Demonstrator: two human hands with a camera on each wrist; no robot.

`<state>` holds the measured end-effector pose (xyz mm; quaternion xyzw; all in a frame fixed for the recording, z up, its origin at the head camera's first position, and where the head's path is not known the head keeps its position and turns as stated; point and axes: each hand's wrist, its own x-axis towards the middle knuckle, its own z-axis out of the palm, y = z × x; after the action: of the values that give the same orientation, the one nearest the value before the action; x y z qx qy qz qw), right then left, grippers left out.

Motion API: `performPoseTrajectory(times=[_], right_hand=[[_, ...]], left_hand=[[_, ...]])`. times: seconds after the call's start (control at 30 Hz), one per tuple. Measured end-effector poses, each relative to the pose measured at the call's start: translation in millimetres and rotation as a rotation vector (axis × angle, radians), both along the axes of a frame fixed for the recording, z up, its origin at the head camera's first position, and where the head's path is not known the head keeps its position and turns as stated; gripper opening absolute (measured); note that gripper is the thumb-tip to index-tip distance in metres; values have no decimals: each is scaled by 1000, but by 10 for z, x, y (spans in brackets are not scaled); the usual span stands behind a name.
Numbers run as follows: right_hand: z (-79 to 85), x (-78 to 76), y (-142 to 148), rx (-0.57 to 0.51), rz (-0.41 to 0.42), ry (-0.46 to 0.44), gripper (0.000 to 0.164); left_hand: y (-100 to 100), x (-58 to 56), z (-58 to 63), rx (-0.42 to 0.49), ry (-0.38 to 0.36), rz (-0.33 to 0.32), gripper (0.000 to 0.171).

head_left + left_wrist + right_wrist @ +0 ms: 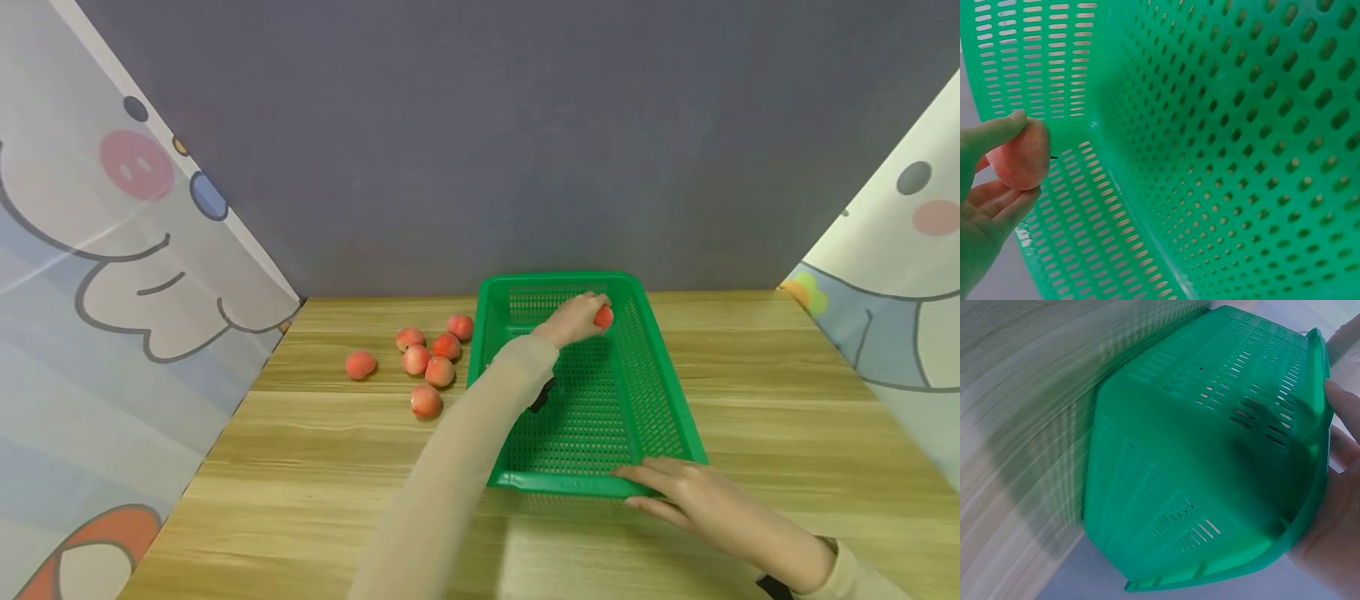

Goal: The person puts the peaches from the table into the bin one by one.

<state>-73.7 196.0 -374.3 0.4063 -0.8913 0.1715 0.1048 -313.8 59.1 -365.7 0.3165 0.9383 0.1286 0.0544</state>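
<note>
My left hand (576, 320) reaches inside the green plastic basket (660, 367) near its far right part. Between its thumb and fingers it holds a pinkish-red peach (1021, 155), partly covered by the fingers in the head view. In the left wrist view the peach appears in front of the basket's slotted wall. My right hand (693, 492) grips the basket's near rim at the right corner, with fingers over the rim and the thumb against the outside. The right wrist view shows this rim (1310, 528) beside the hand.
Left of the basket, several peaches (416, 360) lie loosely grouped on the wooden table (322, 467). One peach (361, 364) sits apart, farther left. A grey panel (480, 150) stands behind the table, and cartoon-printed sheets (112, 250) flank both sides.
</note>
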Motion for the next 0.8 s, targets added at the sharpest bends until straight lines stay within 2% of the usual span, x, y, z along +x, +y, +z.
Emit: performPoseTrajectory(times=[0.27,0.37,0.63,0.8], right_hand=[[-26,-12,4,-19,19,30,31],[-26,-15,3,-20,16,36,31],[-35,-11,3,-13,4,30,31],[-40,-3,3,-11,1,34,32]], left_hand=[[29,-39,-193,18,23,14,48],[28,-49,-231,20,45,12,47],[29,-46,-323,44,26,39,52],[45,-58,-370,31,41,51,52]])
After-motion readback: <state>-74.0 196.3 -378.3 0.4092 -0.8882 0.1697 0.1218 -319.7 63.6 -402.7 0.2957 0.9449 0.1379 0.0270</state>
